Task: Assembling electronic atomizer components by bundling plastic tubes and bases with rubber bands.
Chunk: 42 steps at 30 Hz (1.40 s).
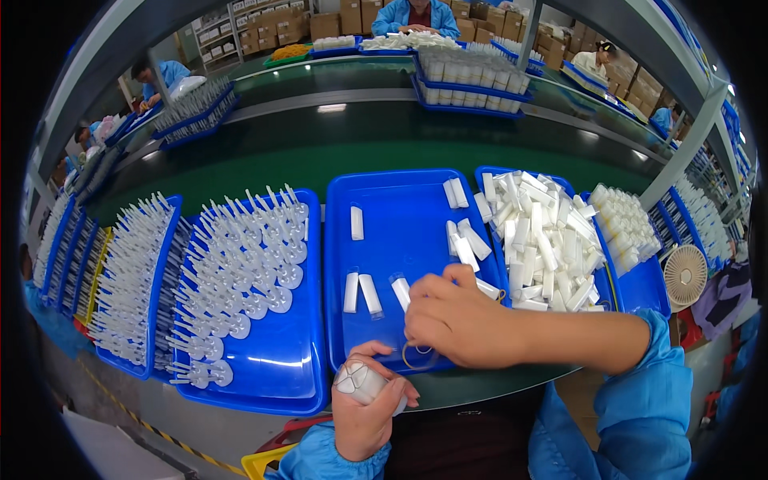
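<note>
On the green bench [360, 132], the tray [384, 192] sat close, seemingly for easy reach, while your left hand [362, 420] clasped the bundle [362, 384] by the tray's near edge, probably for tightness, and your right hand [456, 320] hid its grip.

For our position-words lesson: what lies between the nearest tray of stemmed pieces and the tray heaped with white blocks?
In the head view, a blue tray holding scattered white blocks, the right hand partly over it.

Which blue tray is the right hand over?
The middle tray, with scattered white pieces; the left tray holds clear stemmed parts, the right tray a white heap.
</note>
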Each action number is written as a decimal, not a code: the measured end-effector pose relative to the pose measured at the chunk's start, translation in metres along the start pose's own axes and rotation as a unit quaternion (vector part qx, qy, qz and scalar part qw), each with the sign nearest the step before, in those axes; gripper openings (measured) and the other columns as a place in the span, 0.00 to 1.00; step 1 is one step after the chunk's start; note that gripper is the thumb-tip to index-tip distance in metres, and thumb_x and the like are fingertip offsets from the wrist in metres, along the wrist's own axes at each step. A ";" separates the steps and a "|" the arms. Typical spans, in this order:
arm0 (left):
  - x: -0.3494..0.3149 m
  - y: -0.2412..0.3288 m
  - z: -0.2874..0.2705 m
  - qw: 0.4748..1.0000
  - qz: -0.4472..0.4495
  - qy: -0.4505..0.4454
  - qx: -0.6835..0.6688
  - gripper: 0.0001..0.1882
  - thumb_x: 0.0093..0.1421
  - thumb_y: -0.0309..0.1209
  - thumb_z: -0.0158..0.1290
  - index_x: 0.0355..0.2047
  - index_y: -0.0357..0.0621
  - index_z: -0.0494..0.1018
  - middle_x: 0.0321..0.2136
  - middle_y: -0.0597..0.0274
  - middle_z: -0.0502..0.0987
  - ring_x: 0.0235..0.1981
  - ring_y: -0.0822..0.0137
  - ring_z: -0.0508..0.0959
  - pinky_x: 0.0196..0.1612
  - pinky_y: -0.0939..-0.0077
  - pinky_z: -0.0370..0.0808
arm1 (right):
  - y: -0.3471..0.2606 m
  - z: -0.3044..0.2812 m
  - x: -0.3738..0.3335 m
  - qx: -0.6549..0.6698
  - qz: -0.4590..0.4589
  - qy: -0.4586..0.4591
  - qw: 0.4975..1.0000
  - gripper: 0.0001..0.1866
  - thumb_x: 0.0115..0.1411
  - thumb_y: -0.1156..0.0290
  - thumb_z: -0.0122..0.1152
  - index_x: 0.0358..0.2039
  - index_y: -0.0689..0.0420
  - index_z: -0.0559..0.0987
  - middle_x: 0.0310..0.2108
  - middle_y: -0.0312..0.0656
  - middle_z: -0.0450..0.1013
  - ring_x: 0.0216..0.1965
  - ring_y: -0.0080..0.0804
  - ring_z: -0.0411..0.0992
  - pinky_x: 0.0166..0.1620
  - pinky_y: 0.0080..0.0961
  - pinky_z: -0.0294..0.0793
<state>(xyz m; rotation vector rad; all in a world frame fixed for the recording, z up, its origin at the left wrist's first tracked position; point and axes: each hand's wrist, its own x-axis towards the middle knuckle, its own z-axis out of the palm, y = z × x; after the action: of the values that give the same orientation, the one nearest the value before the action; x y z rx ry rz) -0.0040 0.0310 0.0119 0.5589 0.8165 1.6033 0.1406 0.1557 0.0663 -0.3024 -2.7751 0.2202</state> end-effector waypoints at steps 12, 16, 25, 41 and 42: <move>-0.012 0.005 -0.002 0.967 -0.071 -0.235 0.071 0.26 0.47 0.21 0.59 0.42 0.41 0.56 0.33 0.58 0.65 0.30 0.71 0.72 0.33 0.79 0.70 | -0.026 0.000 -0.053 0.532 0.216 0.152 0.805 0.09 0.60 0.64 0.48 0.29 0.56 0.70 0.26 0.39 0.66 0.33 0.33 0.66 0.44 0.34 0.61; -0.006 -0.019 0.006 0.911 0.141 -0.150 0.358 0.55 0.42 0.20 0.61 0.59 0.35 0.29 0.27 0.60 0.67 0.26 0.71 0.71 0.31 0.78 0.70 | -0.038 0.002 -0.067 0.784 0.153 0.111 0.591 0.16 0.64 0.63 0.42 0.39 0.64 0.68 0.23 0.41 0.68 0.26 0.35 0.68 0.43 0.36 0.64; 0.010 0.002 0.006 0.955 -0.087 -0.184 0.217 0.62 0.43 0.16 0.57 0.61 0.55 0.19 0.24 0.63 0.66 0.24 0.73 0.70 0.29 0.80 0.69 | -0.082 0.014 -0.070 0.564 -0.040 0.051 0.823 0.15 0.52 0.67 0.59 0.40 0.58 0.73 0.15 0.41 0.66 0.20 0.38 0.67 0.25 0.28 0.65; -0.022 -0.008 0.020 0.693 0.225 -0.209 0.652 0.52 0.44 0.33 0.62 0.55 0.25 0.36 0.34 0.47 0.67 0.31 0.46 0.71 0.39 0.56 0.65 | -0.071 0.000 -0.071 0.414 0.258 0.077 0.870 0.21 0.50 0.71 0.61 0.46 0.53 0.73 0.32 0.42 0.72 0.26 0.35 0.73 0.34 0.25 0.73; -0.025 -0.006 0.023 0.709 0.166 -0.222 0.648 0.52 0.43 0.33 0.62 0.55 0.24 0.36 0.34 0.47 0.67 0.31 0.45 0.71 0.40 0.56 0.65 | -0.073 0.003 -0.069 0.378 0.236 0.108 0.889 0.18 0.49 0.70 0.61 0.42 0.54 0.73 0.30 0.42 0.71 0.27 0.38 0.72 0.33 0.26 0.72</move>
<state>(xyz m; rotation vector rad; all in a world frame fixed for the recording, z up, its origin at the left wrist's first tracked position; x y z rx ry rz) 0.0216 0.0120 0.0242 2.1035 1.4459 0.8410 0.1896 0.0684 0.0560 -0.7233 -2.1338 1.2513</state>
